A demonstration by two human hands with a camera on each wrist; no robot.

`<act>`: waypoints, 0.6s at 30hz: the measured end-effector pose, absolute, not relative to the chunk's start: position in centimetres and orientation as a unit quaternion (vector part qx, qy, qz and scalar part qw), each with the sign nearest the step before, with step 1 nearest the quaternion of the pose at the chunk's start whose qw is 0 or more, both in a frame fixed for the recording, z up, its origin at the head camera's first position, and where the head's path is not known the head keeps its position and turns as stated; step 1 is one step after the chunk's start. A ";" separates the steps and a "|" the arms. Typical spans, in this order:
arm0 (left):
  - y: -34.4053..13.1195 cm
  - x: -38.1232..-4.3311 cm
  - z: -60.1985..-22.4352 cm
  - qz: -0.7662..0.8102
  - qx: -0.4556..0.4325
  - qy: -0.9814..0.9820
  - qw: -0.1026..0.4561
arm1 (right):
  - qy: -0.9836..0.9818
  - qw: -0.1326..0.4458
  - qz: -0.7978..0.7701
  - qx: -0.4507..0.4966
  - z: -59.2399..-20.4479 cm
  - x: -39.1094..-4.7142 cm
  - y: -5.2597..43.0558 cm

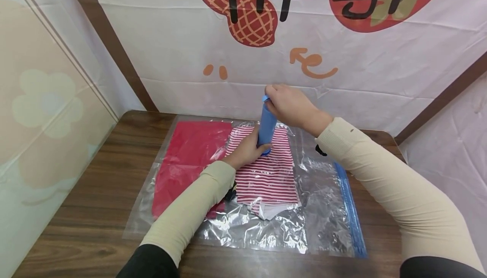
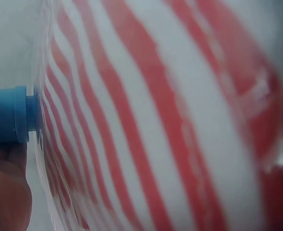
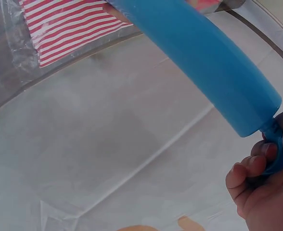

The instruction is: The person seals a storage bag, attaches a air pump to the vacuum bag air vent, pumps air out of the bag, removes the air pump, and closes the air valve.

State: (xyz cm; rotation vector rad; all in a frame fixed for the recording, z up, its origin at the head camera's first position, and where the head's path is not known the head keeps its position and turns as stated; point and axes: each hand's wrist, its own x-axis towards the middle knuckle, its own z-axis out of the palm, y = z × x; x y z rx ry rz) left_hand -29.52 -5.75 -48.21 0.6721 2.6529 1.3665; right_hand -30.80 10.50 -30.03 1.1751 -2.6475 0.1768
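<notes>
A blue hand pump (image 1: 268,126) stands nearly upright on a clear plastic vacuum bag (image 1: 321,210). My left hand (image 1: 246,147) grips the pump low on its barrel, and its lower end meets the bag's surface in the left wrist view. Up top, my right hand (image 1: 290,105) has its fingers curled round the pump's handle (image 3: 276,154), which sits close against the barrel's end. Inside the bag, red-and-white striped cloth (image 1: 266,181) lies under the pump. Folded plain red cloth (image 1: 194,143) is to its left, partly covered by my left forearm.
Along the bag's right edge runs a blue zip strip (image 1: 350,210). The bag lies on a brown wood-grain table (image 1: 91,193). Behind the table hangs a printed white curtain (image 1: 182,54), close to my right hand, with further curtains at both sides.
</notes>
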 end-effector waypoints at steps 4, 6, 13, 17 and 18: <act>-5.7 -29.5 -48.0 0.451 0.218 0.864 0.044 | -0.907 0.116 0.062 0.400 -29.8 -30.8 10.5; -5.7 -29.5 -48.0 0.450 0.216 0.865 0.047 | -0.907 0.114 0.061 0.401 -29.7 -30.8 10.5; -5.5 -29.7 -48.3 0.448 0.211 0.868 0.044 | -0.904 0.109 0.062 0.409 -29.2 -31.0 10.6; -5.5 -29.7 -48.4 0.446 0.205 0.870 0.048 | -0.904 0.112 0.062 0.408 -28.4 -31.2 10.7; -5.5 -29.7 -48.4 0.445 0.203 0.871 0.048 | -0.904 0.113 0.061 0.407 -28.1 -31.2 10.6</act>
